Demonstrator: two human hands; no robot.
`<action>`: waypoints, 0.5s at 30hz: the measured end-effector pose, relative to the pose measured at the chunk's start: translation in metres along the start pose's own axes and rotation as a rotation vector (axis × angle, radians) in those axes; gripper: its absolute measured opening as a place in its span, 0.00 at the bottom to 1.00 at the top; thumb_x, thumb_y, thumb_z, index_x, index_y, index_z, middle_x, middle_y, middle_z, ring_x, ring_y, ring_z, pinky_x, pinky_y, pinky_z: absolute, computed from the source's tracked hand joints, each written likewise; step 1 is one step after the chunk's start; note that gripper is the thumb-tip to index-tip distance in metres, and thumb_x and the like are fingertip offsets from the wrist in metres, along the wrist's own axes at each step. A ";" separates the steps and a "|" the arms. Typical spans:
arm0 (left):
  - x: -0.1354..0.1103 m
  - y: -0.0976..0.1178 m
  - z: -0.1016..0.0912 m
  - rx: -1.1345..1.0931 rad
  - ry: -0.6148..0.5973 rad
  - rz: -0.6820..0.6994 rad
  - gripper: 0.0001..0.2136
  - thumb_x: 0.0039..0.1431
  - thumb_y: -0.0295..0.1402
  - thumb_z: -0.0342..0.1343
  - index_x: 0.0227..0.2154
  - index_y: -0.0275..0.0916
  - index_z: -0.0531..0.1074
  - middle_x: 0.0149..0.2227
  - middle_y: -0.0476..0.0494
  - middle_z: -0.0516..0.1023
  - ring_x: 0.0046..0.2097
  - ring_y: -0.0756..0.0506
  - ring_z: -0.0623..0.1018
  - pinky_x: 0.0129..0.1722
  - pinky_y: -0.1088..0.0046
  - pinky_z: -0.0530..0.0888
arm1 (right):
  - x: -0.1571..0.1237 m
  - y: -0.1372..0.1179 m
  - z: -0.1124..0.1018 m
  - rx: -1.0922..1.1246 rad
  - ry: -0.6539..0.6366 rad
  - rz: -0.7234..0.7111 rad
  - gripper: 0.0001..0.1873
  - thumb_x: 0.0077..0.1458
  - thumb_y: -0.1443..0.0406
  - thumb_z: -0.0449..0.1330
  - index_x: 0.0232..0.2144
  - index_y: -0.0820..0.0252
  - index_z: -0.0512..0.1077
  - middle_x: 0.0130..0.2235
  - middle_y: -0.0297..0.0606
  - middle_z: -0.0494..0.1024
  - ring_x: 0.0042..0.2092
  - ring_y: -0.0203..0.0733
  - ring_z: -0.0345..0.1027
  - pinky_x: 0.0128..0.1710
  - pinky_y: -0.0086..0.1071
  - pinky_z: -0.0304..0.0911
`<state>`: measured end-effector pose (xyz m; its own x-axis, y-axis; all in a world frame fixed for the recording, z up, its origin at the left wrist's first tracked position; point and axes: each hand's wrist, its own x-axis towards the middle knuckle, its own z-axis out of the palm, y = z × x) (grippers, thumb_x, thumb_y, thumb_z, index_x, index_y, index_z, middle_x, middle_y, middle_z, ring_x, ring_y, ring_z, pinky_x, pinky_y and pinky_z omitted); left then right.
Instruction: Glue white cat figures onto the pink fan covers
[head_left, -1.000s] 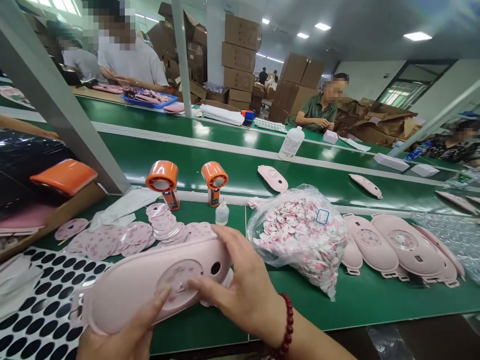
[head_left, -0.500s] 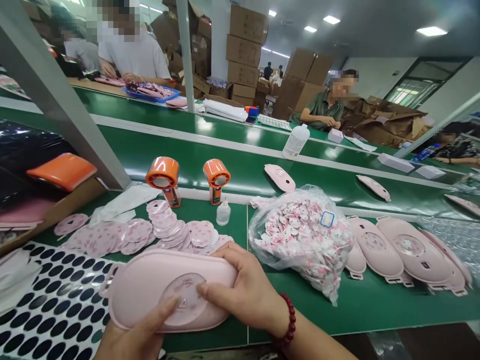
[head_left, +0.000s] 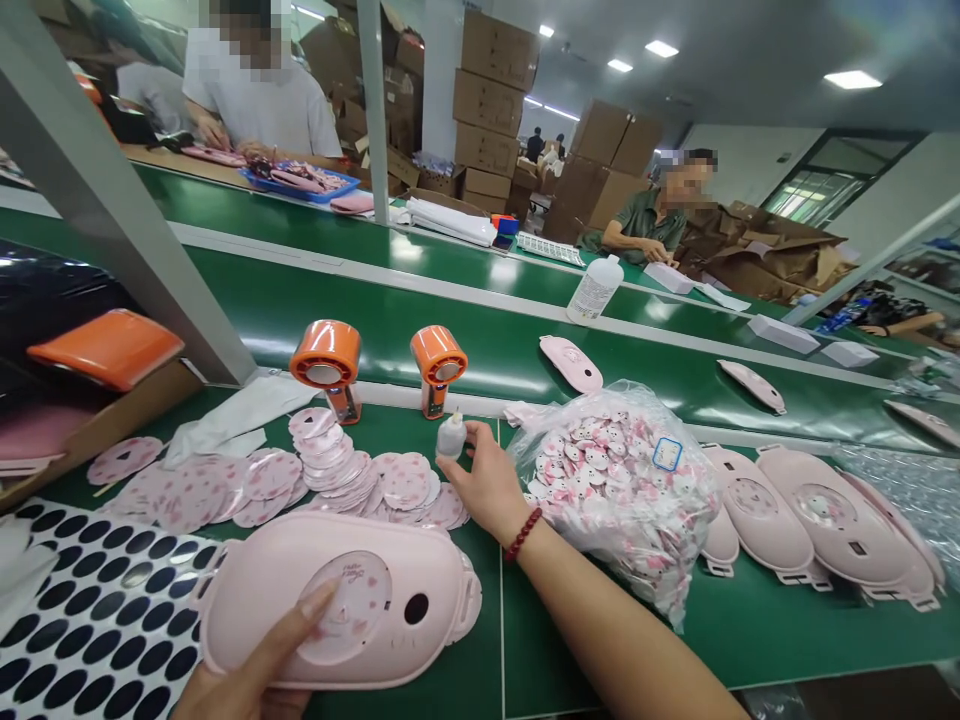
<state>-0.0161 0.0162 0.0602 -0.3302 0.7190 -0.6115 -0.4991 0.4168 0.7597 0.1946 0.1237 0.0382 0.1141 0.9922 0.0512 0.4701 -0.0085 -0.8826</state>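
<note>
My left hand [head_left: 262, 650] grips a pale pink oval plastic cover [head_left: 255, 595] from below, its thumb pressed on the round recess with a pink printed disc. A dark round hole shows toward the cover's right end. Beyond it, my right hand [head_left: 487, 480], with a red bead bracelet at the wrist, has thumb and fingers closed around a small clear squeeze bottle [head_left: 452, 438] with a narrow tip. The bottle stands on the green table. Beside it lie several thin round pink printed discs [head_left: 405, 480], stacked and fanned out.
Two orange handheld fans [head_left: 325, 355] stand behind the discs. A clear bag of small cartoon pieces [head_left: 600, 460] sits right of my arm, with several pink covers [head_left: 757, 500] beyond. A sheet of black ovals [head_left: 97, 590] lies left. A conveyor [head_left: 360, 300] runs behind; co-workers sit across it.
My right hand has let go of the pink cover and reached forward to the small bottle. The left hand still holds the cover, whose right end and dark hole are now uncovered.
</note>
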 end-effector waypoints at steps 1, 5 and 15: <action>-0.001 0.002 0.001 -0.002 0.007 0.001 0.46 0.16 0.37 0.82 0.50 0.57 0.79 0.57 0.54 0.82 0.65 0.35 0.73 0.45 0.69 0.82 | 0.003 0.001 0.003 0.001 -0.010 -0.013 0.21 0.56 0.64 0.66 0.51 0.59 0.67 0.52 0.48 0.79 0.57 0.55 0.73 0.59 0.52 0.67; -0.007 0.010 0.005 -0.055 0.043 -0.029 0.46 0.15 0.38 0.82 0.49 0.54 0.80 0.55 0.52 0.83 0.61 0.32 0.76 0.44 0.65 0.83 | -0.015 -0.006 -0.009 0.062 -0.030 -0.130 0.20 0.62 0.59 0.60 0.54 0.58 0.66 0.54 0.47 0.78 0.55 0.51 0.73 0.54 0.44 0.70; -0.017 0.008 0.018 -0.136 0.057 0.075 0.36 0.26 0.35 0.81 0.47 0.50 0.81 0.53 0.47 0.84 0.61 0.31 0.76 0.50 0.63 0.81 | -0.102 -0.046 -0.068 0.517 -0.125 -0.246 0.18 0.55 0.50 0.69 0.43 0.50 0.75 0.30 0.33 0.75 0.26 0.41 0.69 0.22 0.31 0.63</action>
<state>0.0000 0.0176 0.0808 -0.4137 0.7105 -0.5692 -0.5740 0.2817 0.7689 0.2211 0.0140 0.1053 -0.0636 0.9647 0.2557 -0.0217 0.2548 -0.9667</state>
